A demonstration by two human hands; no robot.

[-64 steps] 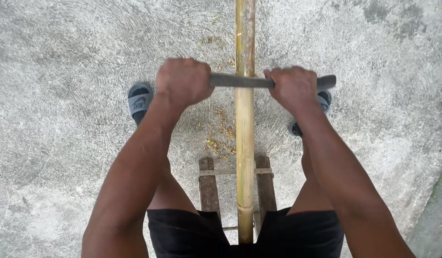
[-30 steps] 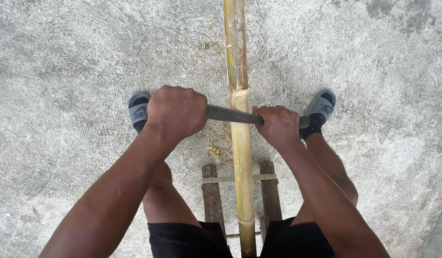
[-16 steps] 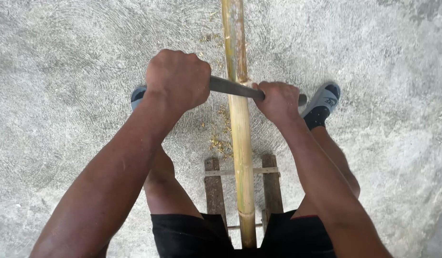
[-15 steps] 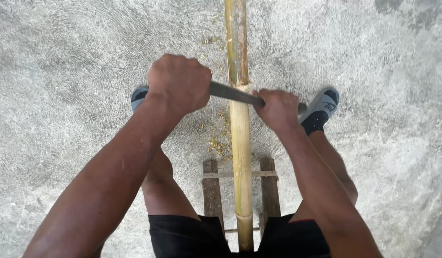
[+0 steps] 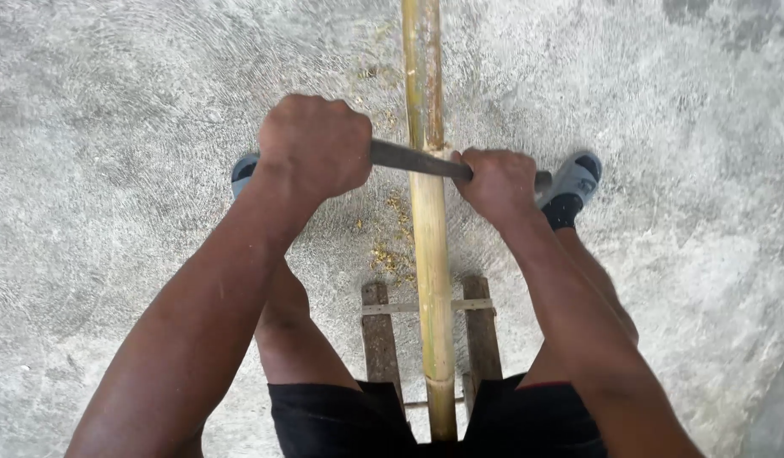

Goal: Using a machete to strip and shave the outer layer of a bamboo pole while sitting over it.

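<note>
Seated over a concrete floor (image 5: 112, 212), I clamp my left hand (image 5: 317, 146) and right hand (image 5: 496, 182) in a tight grip on either end of a dark blade (image 5: 413, 159) laid across a bamboo pole (image 5: 430, 280) running from 6 to 12 o'clock between my knees, over a wooden stool (image 5: 382, 339).

no packages, labels, signs or screens show anywhere in this view.
</note>
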